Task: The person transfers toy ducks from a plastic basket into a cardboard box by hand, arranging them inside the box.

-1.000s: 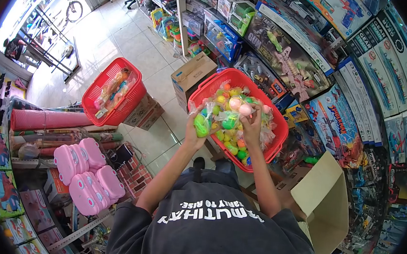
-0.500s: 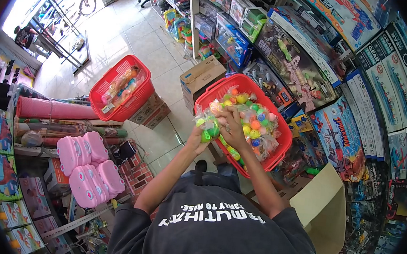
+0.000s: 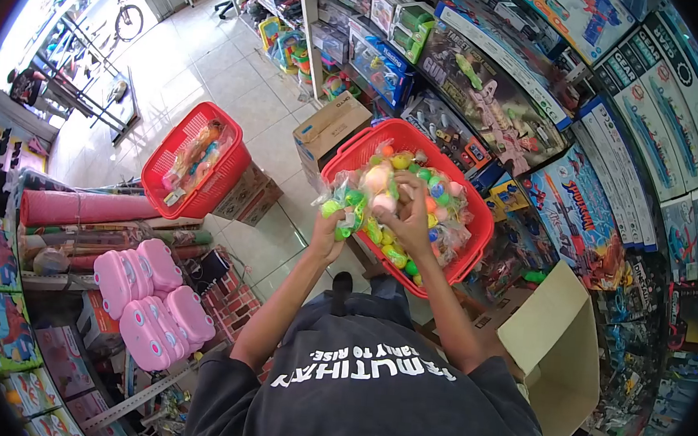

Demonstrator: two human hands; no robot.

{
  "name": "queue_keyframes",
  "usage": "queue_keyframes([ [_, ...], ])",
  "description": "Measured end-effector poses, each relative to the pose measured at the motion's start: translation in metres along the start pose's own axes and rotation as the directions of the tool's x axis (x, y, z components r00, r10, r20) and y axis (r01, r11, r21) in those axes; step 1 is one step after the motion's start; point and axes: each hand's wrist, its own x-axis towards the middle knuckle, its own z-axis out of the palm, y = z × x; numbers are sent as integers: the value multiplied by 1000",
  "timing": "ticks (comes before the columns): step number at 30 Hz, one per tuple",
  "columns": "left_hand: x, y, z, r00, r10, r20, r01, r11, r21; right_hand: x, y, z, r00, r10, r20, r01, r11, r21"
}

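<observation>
My left hand: it holds bagged green balls (image 3: 349,219) at the near left side of the big red basket; the hand (image 3: 326,242) is curled round them.
My right hand: its fingers and thumb are bent by the pale balls (image 3: 377,179); I can't tell if this hand (image 3: 413,220) grips them.
Big red basket (image 3: 484,235): full of bright balls in clear bags.
Small red basket (image 3: 222,185): far left, on cardboard boxes (image 3: 250,196), with bagged toys (image 3: 194,161) inside.
Pink cases (image 3: 151,335): near left, in a bunch.
Open box (image 3: 563,358): near right, beside me.
My shirt (image 3: 367,408): dark, with white letters.
</observation>
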Motion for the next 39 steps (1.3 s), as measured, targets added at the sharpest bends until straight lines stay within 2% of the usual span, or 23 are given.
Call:
queue_keyframes([
  [1, -1, 0, 5, 999, 16, -36, -17, 1000, -8, -2, 2, 2, 998, -27, 61, 33, 995, -98],
  [2, 0, -2, 4, 999, 12, -32, -12, 1000, -8, -6, 4, 4, 996, 51, 69, -40, 989, -145],
  [3, 1, -6, -2, 999, -31, -36, 29, 999, -41, -8, 6, 5, 997, 48, 65, -38, 988, -146],
  [5, 4, -12, -14, 997, -69, -40, 66, 995, -73, -10, 10, 8, 989, 127, 82, -97, 947, -305],
  [7, 6, -16, -21, 985, -171, -11, 169, 981, -92, -10, 14, 10, 994, 100, 50, -78, 942, -326],
  [9, 4, -15, -21, 979, -206, 8, 205, 970, -133, -8, 15, 10, 987, -60, 148, 130, 843, -523],
  [11, 1, -11, -12, 971, -239, 33, 241, 955, -174, -6, 23, 9, 983, -79, 167, 161, 810, -565],
  [12, 0, -8, -4, 980, -199, 27, 200, 963, -182, -5, 25, 8, 977, -98, 191, 196, 774, -602],
  [16, 2, 0, 14, 997, -82, 10, 82, 962, -262, -9, 29, 5, 978, -9, 206, 128, 810, -572],
  [17, 3, -2, 11, 996, -85, 10, 85, 961, -263, -13, 31, 8, 984, -14, 177, 116, 806, -580],
  [19, 9, -8, -6, 990, -143, -6, 142, 985, -99, -16, 34, 10, 989, -21, 149, 105, 802, -588],
  [21, 12, -8, -15, 986, -164, 17, 165, 979, -121, -18, 35, 13, 967, 63, 247, 97, 802, -589],
  [22, 11, -5, -13, 983, -181, 1, 180, 975, -127, -19, 33, 12, 968, 64, 242, 94, 803, -589],
  [24, 11, -1, -18, 980, -197, -16, 193, 972, -134, -19, 28, 11, 936, 128, 329, 70, 847, -527],
  [28, 9, 10, -27, 977, -194, 94, 201, 977, -72, 1, 39, -16, 923, 164, 348, -7, 912, -410],
  [30, 9, 14, -29, 976, -176, 129, 183, 982, -50, 18, 51, -31, 953, 267, 142, -164, 851, -499],
  [31, 10, 14, -36, 973, -171, 158, 187, 978, -95, 25, 61, -35, 952, 268, 147, -163, 851, -499],
  [32, 9, 12, -43, 968, -166, 186, 193, 971, -139, 32, 72, -38, 989, 84, 121, 32, 681, -731],
  [33, 7, 13, -43, 970, -161, 182, 188, 972, -140, 35, 84, -41, 983, -105, 153, 183, 414, -892],
  [34, 4, 15, -41, 982, -144, 122, 161, 976, -144, 37, 90, -41, 980, -85, 181, 198, 293, -935],
  [35, 0, 16, -40, 990, -127, 59, 134, 980, -147, 39, 95, -43, 978, -84, 190, 206, 296, -933],
  [37, -8, 19, -36, 993, -110, 44, 116, 979, -170, 39, 94, -41, 954, 276, 118, 65, 192, -979],
  [39, -13, 22, -33, 995, -90, 35, 96, 977, -191, 37, 86, -42, 959, 248, 136, 73, 246, -967],
])
